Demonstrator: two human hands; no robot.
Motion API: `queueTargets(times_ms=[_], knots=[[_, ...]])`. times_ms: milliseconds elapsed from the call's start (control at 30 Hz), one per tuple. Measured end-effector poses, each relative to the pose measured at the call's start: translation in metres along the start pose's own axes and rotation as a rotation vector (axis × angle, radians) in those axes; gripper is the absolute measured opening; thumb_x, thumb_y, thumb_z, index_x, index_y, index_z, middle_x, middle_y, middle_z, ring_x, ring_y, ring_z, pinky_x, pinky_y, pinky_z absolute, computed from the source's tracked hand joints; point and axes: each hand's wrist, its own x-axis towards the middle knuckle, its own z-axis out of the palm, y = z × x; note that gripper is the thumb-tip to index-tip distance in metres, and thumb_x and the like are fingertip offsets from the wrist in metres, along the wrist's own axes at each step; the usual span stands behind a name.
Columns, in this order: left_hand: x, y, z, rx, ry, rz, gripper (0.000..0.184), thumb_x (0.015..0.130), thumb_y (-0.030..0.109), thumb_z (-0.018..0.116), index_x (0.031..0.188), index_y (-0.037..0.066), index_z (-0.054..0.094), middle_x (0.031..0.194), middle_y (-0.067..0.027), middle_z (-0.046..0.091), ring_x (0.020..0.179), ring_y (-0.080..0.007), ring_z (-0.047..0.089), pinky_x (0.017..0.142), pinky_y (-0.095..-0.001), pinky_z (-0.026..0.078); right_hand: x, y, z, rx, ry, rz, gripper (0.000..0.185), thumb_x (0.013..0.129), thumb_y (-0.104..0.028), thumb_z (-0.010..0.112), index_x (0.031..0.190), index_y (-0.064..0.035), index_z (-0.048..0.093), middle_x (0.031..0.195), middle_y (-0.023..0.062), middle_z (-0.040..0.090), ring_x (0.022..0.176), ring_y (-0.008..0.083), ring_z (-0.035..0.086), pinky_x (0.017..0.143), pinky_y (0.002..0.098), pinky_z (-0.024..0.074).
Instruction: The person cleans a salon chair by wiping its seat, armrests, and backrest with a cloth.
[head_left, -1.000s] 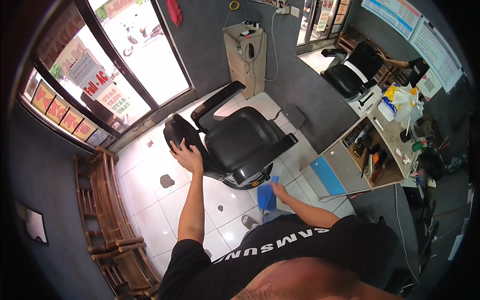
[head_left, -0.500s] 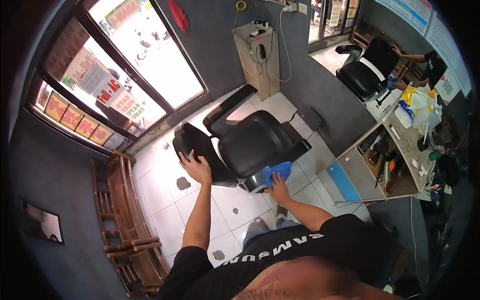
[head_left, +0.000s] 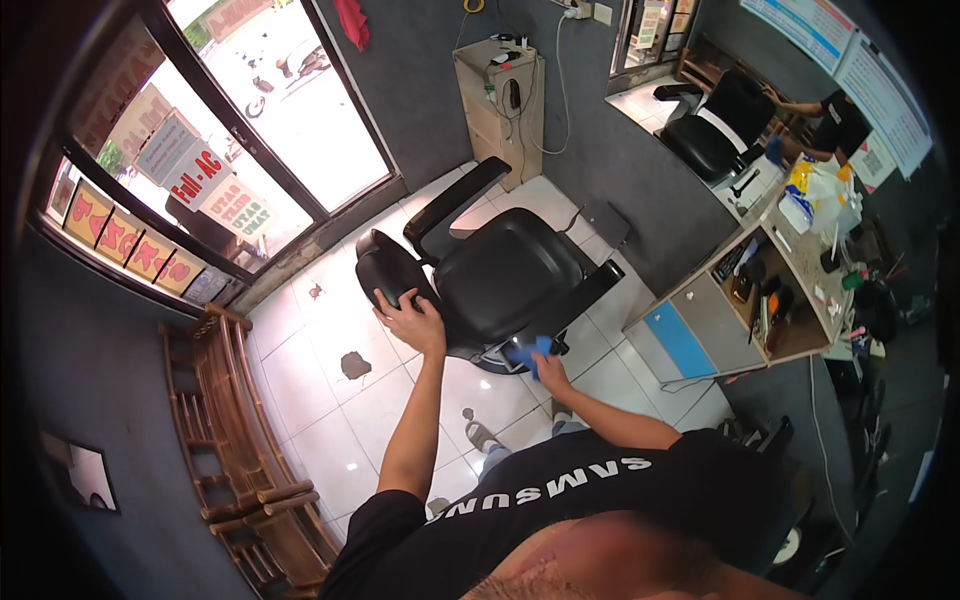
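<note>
A black barber chair (head_left: 505, 275) stands on the white tiled floor in front of me. My left hand (head_left: 410, 322) rests with spread fingers on its black backrest (head_left: 388, 268). A blue cloth (head_left: 530, 351) is in my right hand (head_left: 548, 370), with the fingers closed around it. That cloth lies against the lower side of the chair, beneath the near armrest (head_left: 575, 302). The far armrest (head_left: 458, 203) sticks out on the other side of the seat. The mirror shows the chair and my arms from the side.
A bamboo bench (head_left: 235, 420) runs along the left wall. To the right stands a counter cabinet (head_left: 700, 325) with tools and bottles on it. A small drawer cabinet (head_left: 500, 110) with cables is at the back wall, beside glass doors (head_left: 300, 110).
The blue cloth looks more bunched in my right hand and sits slightly lower on the chair's side. My left hand has shifted right along the backrest. The view has tilted a little.
</note>
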Motion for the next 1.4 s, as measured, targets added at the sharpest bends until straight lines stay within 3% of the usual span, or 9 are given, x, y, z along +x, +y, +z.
queueTargets(times_ms=[233, 433, 500, 733, 1000, 1100, 1200, 1267, 1400], knots=[[0.003, -0.018, -0.005, -0.042, -0.177, -0.041, 0.022, 0.090, 0.021, 0.068, 0.110, 0.013, 0.070, 0.160, -0.0237, 0.031, 0.144, -0.0566, 0.025, 0.110, -0.0652, 0.034, 0.028, -0.199, 0.107, 0.024, 0.018, -0.419, 0.048, 0.103, -0.040, 0.053, 0.092, 0.0048, 0.065, 0.072, 0.0163, 0.062, 0.073, 0.0213, 0.061, 0.072, 0.0403, 0.0484], [0.010, -0.052, -0.009, -0.189, -0.154, 0.241, 0.031, 0.092, 0.036, 0.071, 0.117, 0.017, 0.070, 0.156, -0.0300, 0.034, 0.138, -0.0601, 0.031, 0.116, -0.0638, 0.027, 0.019, -0.117, 0.143, -0.076, 0.244, -0.341, 0.051, 0.102, -0.042, 0.055, 0.083, 0.0040, 0.066, 0.066, 0.0201, 0.062, 0.066, 0.0253, 0.064, 0.064, 0.0439, 0.0479], [0.011, -0.050, -0.015, -0.157, -0.164, 0.246, 0.033, 0.092, 0.037, 0.071, 0.117, 0.016, 0.072, 0.156, -0.0303, 0.034, 0.138, -0.0582, 0.033, 0.117, -0.0618, 0.027, -0.002, -0.114, 0.123, -0.114, 0.142, -0.165, 0.062, 0.101, -0.050, 0.052, 0.084, 0.0071, 0.070, 0.081, 0.0315, 0.068, 0.083, 0.0468, 0.071, 0.069, 0.0516, 0.0538], [0.009, -0.051, -0.034, -0.193, -0.308, 0.173, 0.049, 0.092, 0.040, 0.071, 0.134, 0.016, 0.063, 0.164, -0.0186, 0.028, 0.141, -0.0532, 0.029, 0.115, -0.0611, 0.027, -0.035, -0.010, 0.094, 0.107, 0.256, 0.374, 0.062, 0.095, -0.050, 0.050, 0.107, 0.0068, 0.071, 0.101, 0.0226, 0.073, 0.096, 0.0329, 0.070, 0.087, 0.0434, 0.0519], [0.017, -0.062, -0.046, -0.558, -0.322, -0.087, 0.070, 0.094, 0.029, 0.071, 0.151, 0.005, 0.039, 0.153, -0.0145, 0.047, 0.136, -0.0415, 0.038, 0.112, -0.0485, 0.033, 0.039, -0.229, 0.097, 0.457, 0.177, -0.215, 0.054, 0.098, -0.045, 0.056, 0.106, 0.0068, 0.069, 0.095, 0.0096, 0.067, 0.083, 0.0178, 0.064, 0.075, 0.0336, 0.0516], [0.035, -0.071, -0.034, -0.703, -0.165, -0.267, 0.056, 0.103, 0.028, 0.058, 0.146, 0.003, 0.034, 0.123, -0.0196, 0.060, 0.107, -0.0343, 0.060, 0.095, -0.0442, 0.047, 0.090, -0.303, 0.130, -0.056, 0.072, -0.527, 0.056, 0.100, -0.049, 0.055, 0.112, 0.0036, 0.068, 0.087, 0.0173, 0.071, 0.083, 0.0256, 0.068, 0.078, 0.0399, 0.0521], [0.053, -0.086, -0.029, -0.775, -0.131, -0.530, 0.050, 0.107, 0.037, 0.047, 0.140, 0.003, 0.030, 0.117, -0.0212, 0.057, 0.092, -0.0298, 0.066, 0.080, -0.0407, 0.053, 0.066, -0.363, 0.160, -0.234, -0.202, -0.705, 0.047, 0.100, -0.043, 0.052, 0.119, -0.0023, 0.068, 0.138, 0.0229, 0.060, 0.121, 0.0421, 0.061, 0.103, 0.0480, 0.0465], [0.065, -0.096, -0.027, -1.002, -0.092, -0.759, 0.048, 0.107, 0.039, 0.046, 0.138, 0.005, 0.030, 0.120, -0.0221, 0.054, 0.098, -0.0287, 0.066, 0.078, -0.0368, 0.054, 0.062, -0.344, 0.184, -0.792, -0.166, -0.927, 0.044, 0.098, -0.040, 0.053, 0.124, -0.0091, 0.070, 0.152, 0.0129, 0.051, 0.131, 0.0446, 0.054, 0.108, 0.0521, 0.0445], [0.074, -0.110, -0.031, -0.906, -0.063, -0.710, 0.043, 0.105, 0.035, 0.051, 0.130, 0.003, 0.040, 0.124, -0.0204, 0.050, 0.105, -0.0288, 0.059, 0.089, -0.0368, 0.051, 0.018, -0.297, 0.166, -0.714, -0.036, -1.122, 0.038, 0.091, -0.030, 0.062, 0.119, -0.0070, 0.074, 0.159, 0.0046, 0.045, 0.142, 0.0426, 0.043, 0.116, 0.0510, 0.0377]])
